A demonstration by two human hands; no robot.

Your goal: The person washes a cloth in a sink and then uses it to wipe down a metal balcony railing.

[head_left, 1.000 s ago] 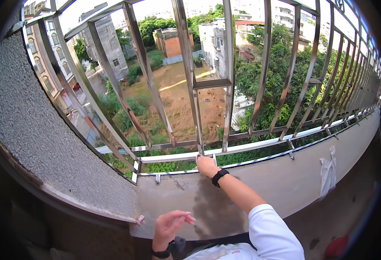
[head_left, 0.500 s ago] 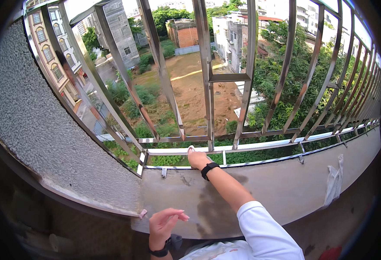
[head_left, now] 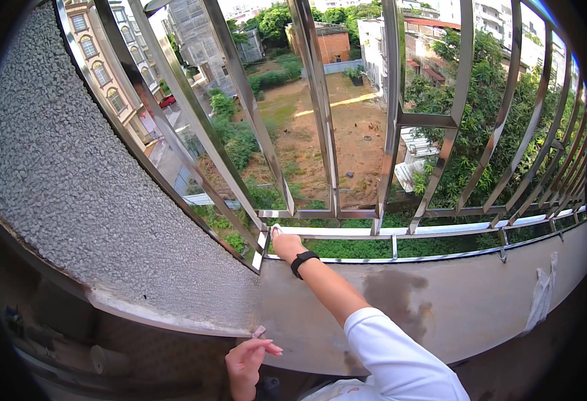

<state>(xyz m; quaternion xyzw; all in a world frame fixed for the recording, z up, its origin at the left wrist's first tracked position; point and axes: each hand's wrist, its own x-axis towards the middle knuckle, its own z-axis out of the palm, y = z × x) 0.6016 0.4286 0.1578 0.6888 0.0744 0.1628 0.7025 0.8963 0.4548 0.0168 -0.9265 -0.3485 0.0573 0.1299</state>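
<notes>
My right hand (head_left: 285, 246), a black band on its wrist, reaches across the ledge to the left end of the shiny metal bottom rail (head_left: 333, 232). Its fingers are closed on a small piece of white cloth (head_left: 276, 229), mostly hidden by the hand and pressed against the rail beside the corner post (head_left: 261, 247). My left hand (head_left: 245, 366) hovers low in front of the ledge, fingers loosely stretched and apart, holding nothing. A small pinkish scrap (head_left: 259, 331) lies just beyond it, at the wall's lower corner.
A rough grey pebbled wall (head_left: 120, 220) rises on the left. Upright metal bars (head_left: 320, 100) stand ahead, with ground and trees beyond. The concrete ledge (head_left: 333, 294) has a dark wet stain (head_left: 394, 294). A whitish rag (head_left: 540, 301) hangs over its right edge.
My right hand has slid left along the rail with the cloth, up to the corner post. The view has turned left. My left hand stays low and open.
</notes>
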